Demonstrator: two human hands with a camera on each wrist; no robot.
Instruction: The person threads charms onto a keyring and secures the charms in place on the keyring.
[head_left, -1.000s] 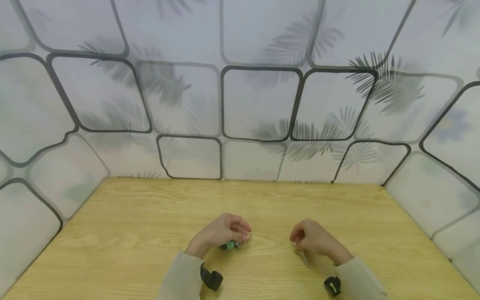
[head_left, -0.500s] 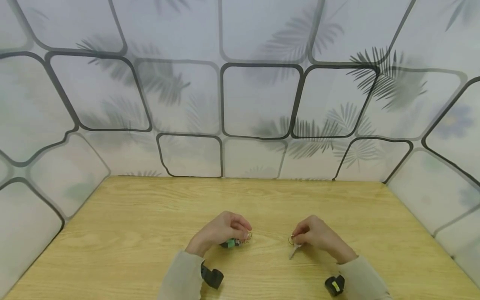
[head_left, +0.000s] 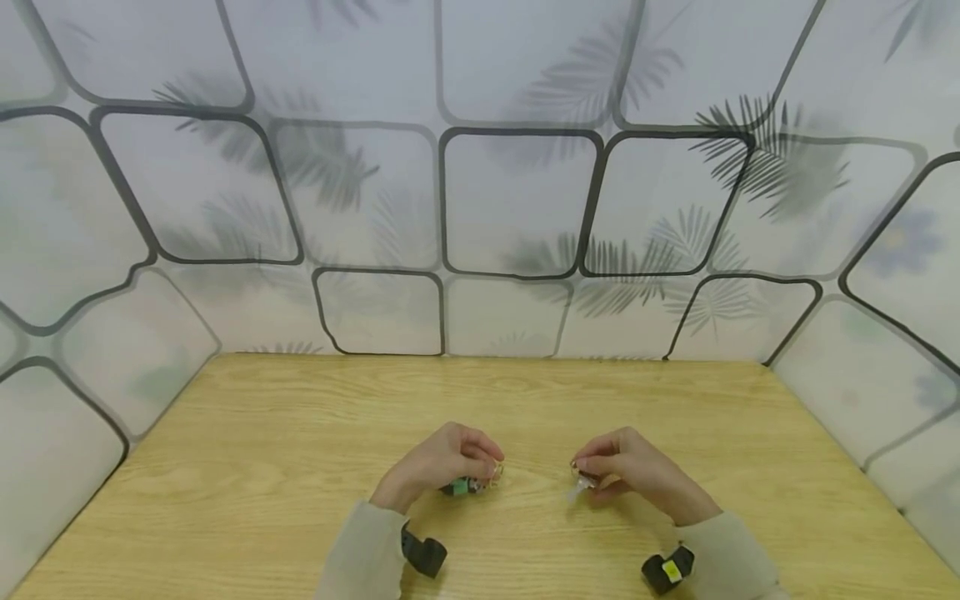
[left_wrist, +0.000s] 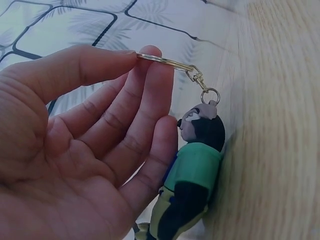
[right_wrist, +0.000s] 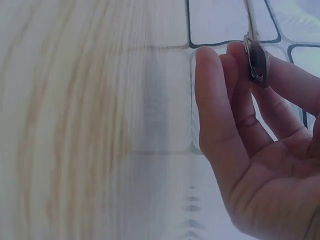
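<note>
My left hand (head_left: 446,462) pinches the split ring (left_wrist: 167,61) of a figurine keychain between thumb and forefinger. From its short chain (left_wrist: 198,77) hangs a small figurine (left_wrist: 194,162) with a dark head, green shirt and dark-and-tan legs, lying along the tabletop beside my fingers. To the right, my right hand (head_left: 633,475) pinches a silver key (right_wrist: 258,65) by its head, with a small ring (right_wrist: 246,46) through it. In the head view the key's blade points down toward the table and is blurred. A gap separates the two hands.
A light wood-grain tabletop (head_left: 300,425) lies beneath both hands. Pale patterned panels (head_left: 517,208) with dark outlines and leaf prints wall it in at the back and sides. Black wrist cameras (head_left: 424,554) sit below the sleeves.
My right hand has turned the key, its blade swinging from pointing toward me and right to pointing down-left; the hand shifted slightly left. My left hand and the keychain stayed nearly still.
</note>
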